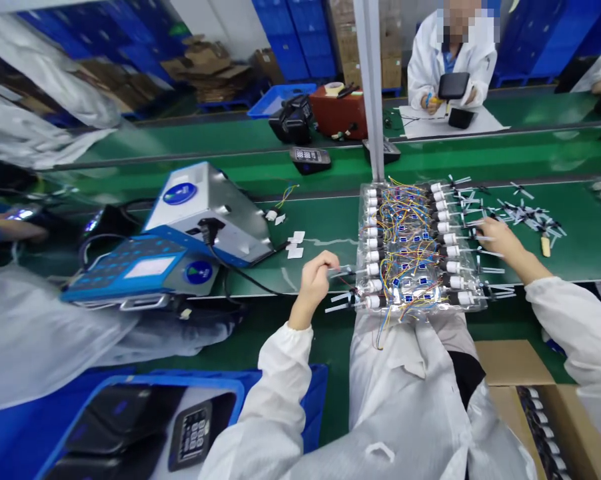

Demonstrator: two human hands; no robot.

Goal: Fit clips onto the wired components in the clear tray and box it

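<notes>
A clear plastic tray [411, 293] holds two columns of white cylindrical parts [373, 255] with coloured wires and small blue pieces between them. Black ends with pale, blade-like strips stick out on both sides. At the tray's left edge, my left hand [314, 283] is closed, thumb and fingers pinching a pale strip [341, 270]. On the opposite edge, my right hand [499, 240] has its fingertips together at a pale-stripped black piece [476, 231]; the exact hold is partly hidden. More loose black pieces with pale strips [528, 215] lie scattered beyond my right hand.
A blue-and-silver machine [210, 213] with a black cable stands left. A metal post [373, 93] rises behind the tray. An open carton [535, 367] sits low right; a blue bin [238, 393] holds display units low left. A co-worker [453, 63] sits across the green bench.
</notes>
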